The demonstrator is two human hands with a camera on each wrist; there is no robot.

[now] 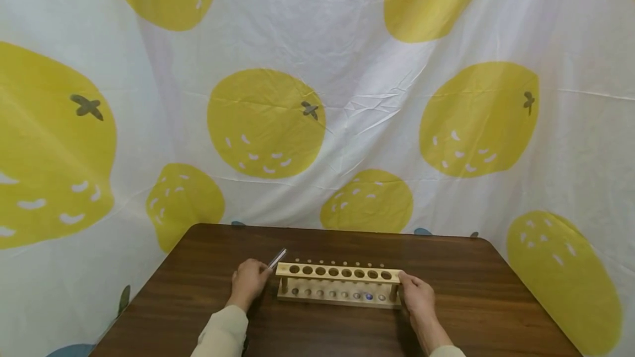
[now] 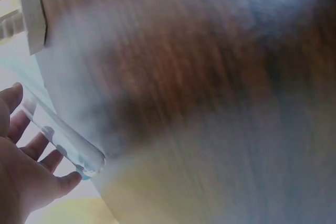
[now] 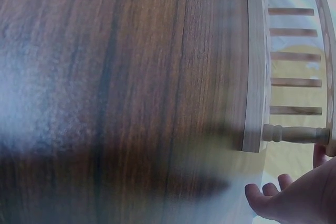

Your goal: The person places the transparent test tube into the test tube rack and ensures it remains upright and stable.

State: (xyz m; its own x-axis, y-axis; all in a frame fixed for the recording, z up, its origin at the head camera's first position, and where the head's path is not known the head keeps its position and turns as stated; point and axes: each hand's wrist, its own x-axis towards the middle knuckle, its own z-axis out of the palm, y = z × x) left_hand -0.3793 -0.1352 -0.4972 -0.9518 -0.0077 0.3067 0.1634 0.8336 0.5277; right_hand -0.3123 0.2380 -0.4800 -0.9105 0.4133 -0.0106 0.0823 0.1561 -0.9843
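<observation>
A clear glass test tube (image 1: 277, 259) is held between the thumb and fingers of my left hand (image 1: 249, 281), beside the left end of the wooden test tube rack (image 1: 339, 277). The left wrist view shows the tube (image 2: 68, 140) lying aslant along the fingers, its rounded end toward the little finger. My right hand (image 1: 418, 296) grips the right end of the rack's upper board. In the right wrist view the lower fingers (image 3: 253, 195) curl loosely below the rack's turned end post (image 3: 294, 134). The rack has a row of several round holes and a row of short pegs behind.
The rack stands on a dark brown wooden table (image 1: 471, 291) with rounded far corners. Behind and around the table hangs a white cloth (image 1: 357, 125) printed with yellow lemons. A small blue spot (image 1: 369, 296) shows on the rack's lower board.
</observation>
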